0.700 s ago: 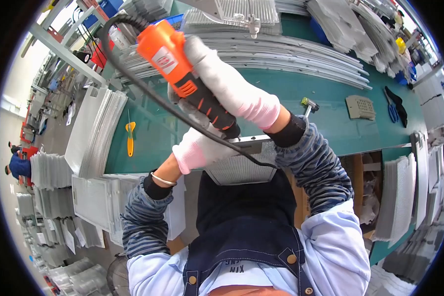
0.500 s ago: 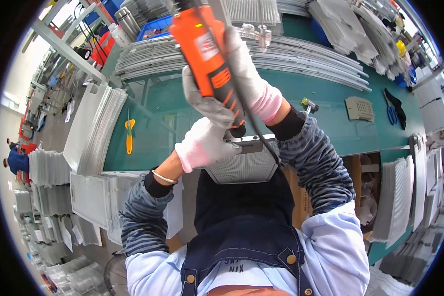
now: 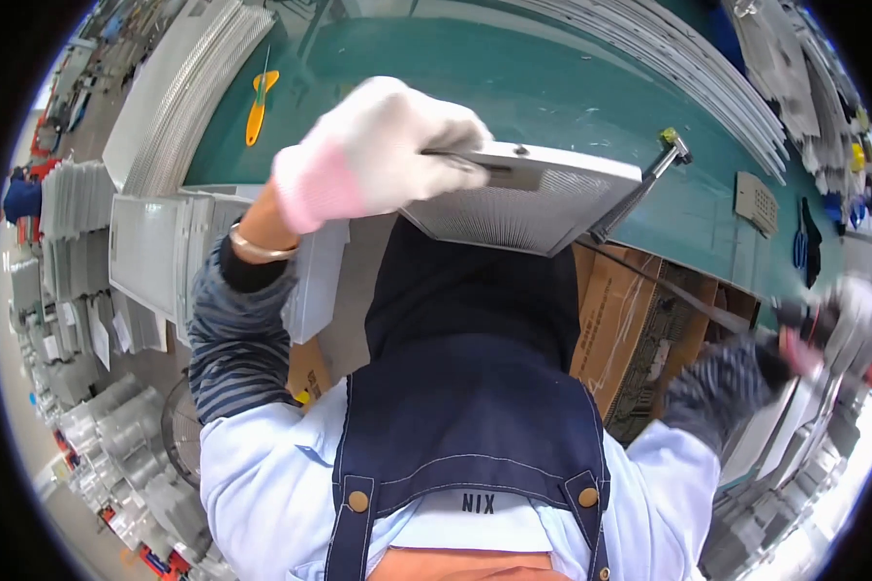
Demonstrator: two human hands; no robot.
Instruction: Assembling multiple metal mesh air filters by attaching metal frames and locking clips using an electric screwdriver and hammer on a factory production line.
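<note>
A: What changed?
B: The orange power tool was gone from over the counter [image 3: 513,87]. The right hand [image 3: 833,329] had swung out far right; blurred, it seemed to grip something dark, but I couldn't tell what.
A: Left hand?
B: The left hand [image 3: 378,160], gloved, had its fingers [image 3: 446,145] closed on the near-left edge of the mesh filter panel [image 3: 523,198], lifted at the counter's near edge.
A: Obstacles?
B: A hammer [image 3: 649,179] touched the panel's right side; a yellow cutter [image 3: 255,107] lay far left.
</note>
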